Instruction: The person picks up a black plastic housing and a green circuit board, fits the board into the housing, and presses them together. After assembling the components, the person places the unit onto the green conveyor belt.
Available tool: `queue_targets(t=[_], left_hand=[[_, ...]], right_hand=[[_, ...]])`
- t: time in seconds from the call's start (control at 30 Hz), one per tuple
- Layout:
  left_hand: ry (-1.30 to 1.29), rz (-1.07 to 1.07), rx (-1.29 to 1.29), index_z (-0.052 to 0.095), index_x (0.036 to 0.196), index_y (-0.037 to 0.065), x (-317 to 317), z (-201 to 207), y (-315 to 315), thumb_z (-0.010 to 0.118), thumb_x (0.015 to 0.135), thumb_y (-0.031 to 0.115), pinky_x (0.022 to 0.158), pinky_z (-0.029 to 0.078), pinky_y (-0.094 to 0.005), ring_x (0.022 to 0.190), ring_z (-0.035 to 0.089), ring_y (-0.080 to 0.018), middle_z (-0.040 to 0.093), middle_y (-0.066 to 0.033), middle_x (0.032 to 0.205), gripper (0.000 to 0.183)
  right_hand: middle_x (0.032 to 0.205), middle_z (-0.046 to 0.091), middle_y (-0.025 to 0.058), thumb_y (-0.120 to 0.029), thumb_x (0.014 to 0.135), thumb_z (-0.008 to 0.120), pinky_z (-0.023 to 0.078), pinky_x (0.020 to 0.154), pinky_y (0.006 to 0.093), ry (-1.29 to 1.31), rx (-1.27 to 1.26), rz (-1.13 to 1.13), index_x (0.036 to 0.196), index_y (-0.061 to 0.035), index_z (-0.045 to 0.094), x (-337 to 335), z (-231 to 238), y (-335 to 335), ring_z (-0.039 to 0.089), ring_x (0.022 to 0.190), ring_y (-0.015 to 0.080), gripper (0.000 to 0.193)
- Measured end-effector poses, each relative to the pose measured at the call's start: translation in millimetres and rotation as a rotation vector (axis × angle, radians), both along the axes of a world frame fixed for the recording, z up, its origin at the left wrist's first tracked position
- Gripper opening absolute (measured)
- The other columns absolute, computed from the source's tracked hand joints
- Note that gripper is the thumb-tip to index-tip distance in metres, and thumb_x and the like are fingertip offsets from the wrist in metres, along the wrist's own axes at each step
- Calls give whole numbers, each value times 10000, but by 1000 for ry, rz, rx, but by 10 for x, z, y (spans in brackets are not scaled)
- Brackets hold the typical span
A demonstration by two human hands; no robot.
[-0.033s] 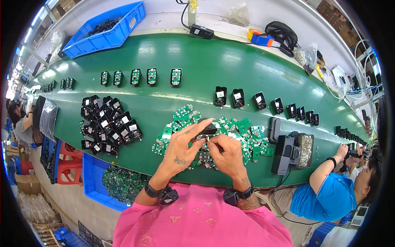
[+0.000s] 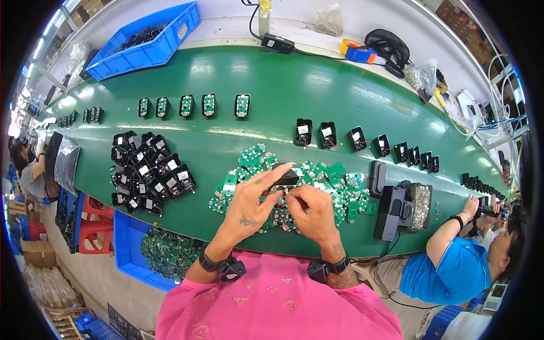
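Note:
Over the heap of green circuit boards (image 2: 317,177), my left hand (image 2: 249,207) is closed around a small black plastic casing (image 2: 288,178), its index finger along the top. My right hand (image 2: 311,212) is pinched beside the left thumb, at the casing's near side. Whatever small piece sits between those fingertips is mostly hidden. To the left lies a pile of similar black casings (image 2: 150,173) with white parts and wires inside.
Rows of casings fitted with boards (image 2: 187,106) and open casings (image 2: 327,135) stand farther back. At right are a grey device (image 2: 391,212) and a tray of small metal parts (image 2: 420,207). A blue bin of boards (image 2: 130,249) sits below the table edge. A co-worker in blue (image 2: 447,272) works at right.

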State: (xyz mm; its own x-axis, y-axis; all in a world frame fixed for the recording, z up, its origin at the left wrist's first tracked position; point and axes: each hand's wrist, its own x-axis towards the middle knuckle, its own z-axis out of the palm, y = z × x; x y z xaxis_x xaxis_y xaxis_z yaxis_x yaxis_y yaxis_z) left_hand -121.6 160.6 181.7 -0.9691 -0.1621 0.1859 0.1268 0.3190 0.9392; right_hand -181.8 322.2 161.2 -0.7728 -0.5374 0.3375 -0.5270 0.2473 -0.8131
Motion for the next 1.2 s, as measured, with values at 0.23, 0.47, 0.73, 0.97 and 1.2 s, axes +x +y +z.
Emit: queue_targets(t=[0.23, 0.47, 0.73, 0.97, 1.2], left_hand=[[-3, -11, -255, 610, 1304, 100, 53, 55, 8, 621, 832, -49, 756, 548, -336, 889, 694, -283, 671, -173, 1089, 495], [5, 54, -323, 613, 1297, 101, 91, 30, 111, 636, 808, -60, 711, 536, -366, 818, 683, -297, 667, -166, 1063, 516], [129, 27, -306, 579, 1330, 188, 82, -44, 23, 644, 805, -1, 616, 540, -438, 728, 658, -366, 633, -154, 1006, 561], [66, 92, -534, 575, 1325, 210, 132, -160, 98, 642, 809, 13, 611, 556, -435, 715, 660, -354, 623, -163, 991, 556], [107, 79, -398, 574, 1321, 159, 28, -272, 35, 622, 836, 3, 626, 568, -394, 755, 688, -325, 651, -170, 1062, 512]], right_hand=[[654, 614, 95, -27, 818, 652, 452, 469, 321, -81, -29, -17, 803, -10, 645, 37, -29, 8, 597, 502, 184, 24], [623, 609, 85, -24, 763, 667, 458, 472, 324, 182, 64, -41, 718, -32, 606, 58, -13, -27, 608, 508, 196, 76], [624, 589, 102, -13, 778, 658, 463, 483, 352, -4, -9, -28, 756, -20, 627, 82, -25, -27, 594, 503, 241, 39], [730, 621, 150, -3, 818, 649, 495, 553, 427, 137, 115, 39, 835, 5, 623, 84, -79, -28, 630, 627, 334, 32], [722, 622, 154, -15, 840, 650, 490, 530, 405, 131, 110, -16, 854, 10, 622, 92, -152, -63, 627, 613, 329, 40]])
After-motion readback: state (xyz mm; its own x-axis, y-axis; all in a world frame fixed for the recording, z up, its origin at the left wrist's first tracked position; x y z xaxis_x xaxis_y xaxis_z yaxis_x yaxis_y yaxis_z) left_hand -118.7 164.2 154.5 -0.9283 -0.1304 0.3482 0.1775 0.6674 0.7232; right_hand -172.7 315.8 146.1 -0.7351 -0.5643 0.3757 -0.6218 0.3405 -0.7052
